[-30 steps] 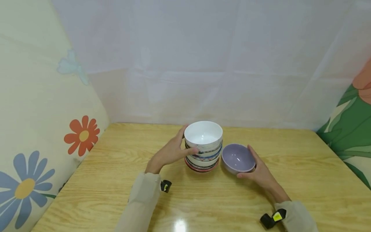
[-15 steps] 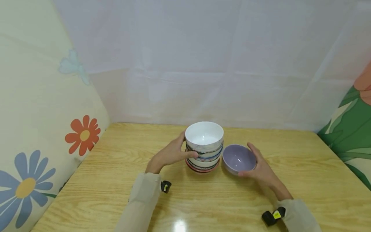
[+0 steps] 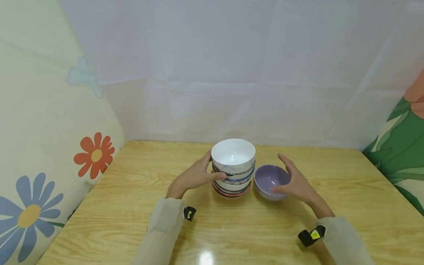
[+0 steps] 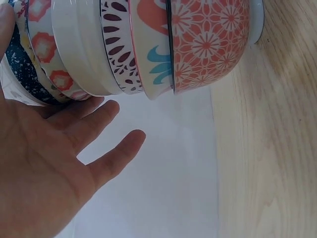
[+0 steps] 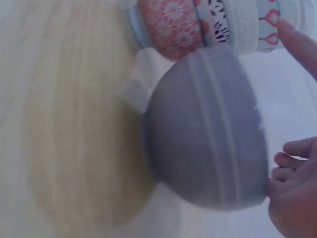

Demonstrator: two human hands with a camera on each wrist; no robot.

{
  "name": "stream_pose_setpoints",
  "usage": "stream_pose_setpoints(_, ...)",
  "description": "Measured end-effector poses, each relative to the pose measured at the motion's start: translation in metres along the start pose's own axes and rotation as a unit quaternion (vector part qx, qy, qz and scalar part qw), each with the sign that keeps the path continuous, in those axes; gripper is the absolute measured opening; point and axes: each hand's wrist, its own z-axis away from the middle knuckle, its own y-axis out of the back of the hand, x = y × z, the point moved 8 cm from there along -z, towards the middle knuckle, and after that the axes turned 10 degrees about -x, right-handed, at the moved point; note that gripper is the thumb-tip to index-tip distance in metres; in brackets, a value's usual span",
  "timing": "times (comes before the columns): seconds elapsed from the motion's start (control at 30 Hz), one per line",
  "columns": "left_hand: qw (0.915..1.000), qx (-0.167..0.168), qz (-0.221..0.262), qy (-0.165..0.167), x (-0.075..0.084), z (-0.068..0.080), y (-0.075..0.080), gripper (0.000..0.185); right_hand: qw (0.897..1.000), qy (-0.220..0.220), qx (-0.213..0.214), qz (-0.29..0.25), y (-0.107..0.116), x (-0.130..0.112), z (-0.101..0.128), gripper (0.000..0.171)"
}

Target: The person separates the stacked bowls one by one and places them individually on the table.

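A stack of several patterned bowls (image 3: 233, 173) with a white bowl on top stands on the wooden table (image 3: 132, 206). My left hand (image 3: 216, 165) holds the stack from the left, thumb on its near side and fingers round the back. In the left wrist view two fingers (image 4: 106, 111) lie straight beside the stack (image 4: 148, 44). A purple bowl (image 3: 269, 180) sits upright on the table, just right of the stack. My right hand (image 3: 281, 175) hovers at its right side with fingers spread, the thumb by the near rim. The right wrist view shows the purple bowl (image 5: 208, 129) with my fingertips (image 5: 292, 158) at its rim.
A white sheet hangs behind the table. Flower-printed panels (image 3: 49, 147) close in the left side, and a green leafy one (image 3: 404, 147) the right. Bare wood lies on both sides of the bowls and in front of them.
The purple bowl went from tilted in my right hand to level on the table. My right fingers then straightened and lifted off its rim. The left hand stayed on the stack.
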Motion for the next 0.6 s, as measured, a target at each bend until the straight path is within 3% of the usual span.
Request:
stream_pose_setpoints(0.27,1.0000,-0.001,0.004,0.003,0.001,0.001,0.000,0.102,0.998,0.022,-0.057,-0.010,-0.004,-0.020,-0.016,0.107)
stream_pose_setpoints(0.6,1.0000,0.000,-0.002,0.006,0.000,0.001,0.000,0.100,0.994,0.066,-0.079,-0.023,-0.008,-0.052,-0.031,0.105)
